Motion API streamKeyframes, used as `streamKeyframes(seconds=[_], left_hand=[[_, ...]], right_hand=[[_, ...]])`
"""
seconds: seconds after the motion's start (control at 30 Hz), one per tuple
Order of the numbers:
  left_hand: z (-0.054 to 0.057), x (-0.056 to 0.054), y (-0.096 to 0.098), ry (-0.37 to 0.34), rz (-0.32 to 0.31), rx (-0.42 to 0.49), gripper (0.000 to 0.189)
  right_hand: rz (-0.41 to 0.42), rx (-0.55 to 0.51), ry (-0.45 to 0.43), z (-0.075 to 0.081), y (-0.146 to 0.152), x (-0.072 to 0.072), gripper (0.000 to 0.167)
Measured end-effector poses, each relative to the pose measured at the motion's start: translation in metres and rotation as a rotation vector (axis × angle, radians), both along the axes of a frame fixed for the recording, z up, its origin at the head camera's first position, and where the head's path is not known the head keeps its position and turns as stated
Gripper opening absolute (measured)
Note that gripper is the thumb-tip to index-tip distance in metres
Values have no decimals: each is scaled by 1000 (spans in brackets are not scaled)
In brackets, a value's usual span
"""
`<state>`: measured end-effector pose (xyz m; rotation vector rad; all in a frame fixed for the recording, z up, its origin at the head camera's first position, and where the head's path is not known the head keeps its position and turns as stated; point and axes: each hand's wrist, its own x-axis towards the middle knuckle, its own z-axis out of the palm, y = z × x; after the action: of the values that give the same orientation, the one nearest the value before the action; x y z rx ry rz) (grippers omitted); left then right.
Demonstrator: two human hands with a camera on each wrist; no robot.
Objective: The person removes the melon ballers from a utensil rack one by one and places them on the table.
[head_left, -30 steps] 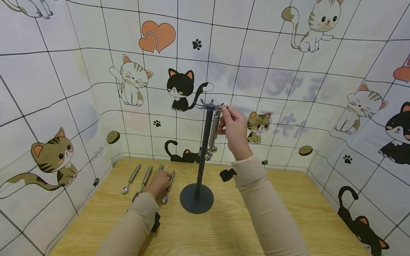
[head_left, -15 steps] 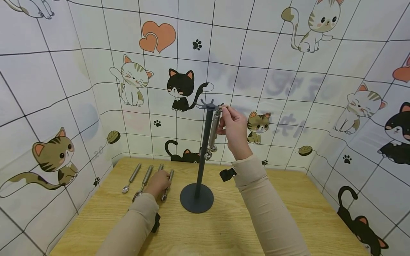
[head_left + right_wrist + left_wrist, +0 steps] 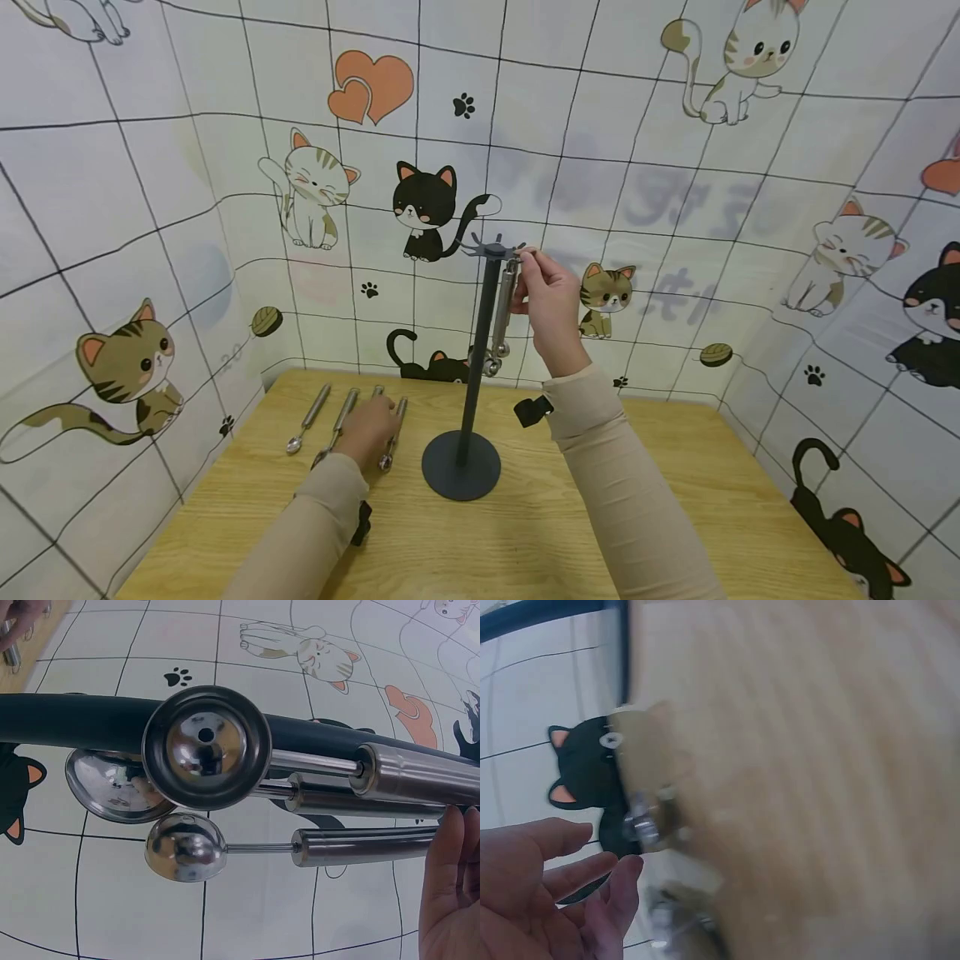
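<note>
Scoop (image 3: 501, 312) in R hand (image 3: 555, 307) by stand (image 3: 473, 375), wall txt (image 3: 681, 308) illegible

Bare right hand (image 3: 553, 308) is pinching at raised height, beige-sleeved right forearm (image 3: 626, 483) slanting upward; bare left hand (image 3: 367, 433) is sitting lower, fingers (image 3: 581, 871) loosely extended.

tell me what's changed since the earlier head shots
Little: the left hand has shifted slightly left, and the utensil lying nearest the stand slightly left and away. Nothing was visibly grasped or released. The right hand still pinches at the top of the hanging scoops; the stand stayed put.
</note>
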<state>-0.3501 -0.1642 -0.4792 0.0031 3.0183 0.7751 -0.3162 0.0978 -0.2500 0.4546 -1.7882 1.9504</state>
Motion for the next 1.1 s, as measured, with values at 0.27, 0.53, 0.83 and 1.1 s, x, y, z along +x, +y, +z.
streamKeyframes(seconds=[0.27,0.53,0.83,1.1], left_hand=[[54,10,18,253,-75,128,35],[135,57,70,619,-249,344,29],[169,69,107,820,-233,441,29],[179,66,123,787,-253,530,33]], right_hand=[[-11,9,21,0,1,2,30],[-28,0,42,1,2,1,27],[-36,47,43,0,0,2,31],[-44,53,46,1,-1,3,31]])
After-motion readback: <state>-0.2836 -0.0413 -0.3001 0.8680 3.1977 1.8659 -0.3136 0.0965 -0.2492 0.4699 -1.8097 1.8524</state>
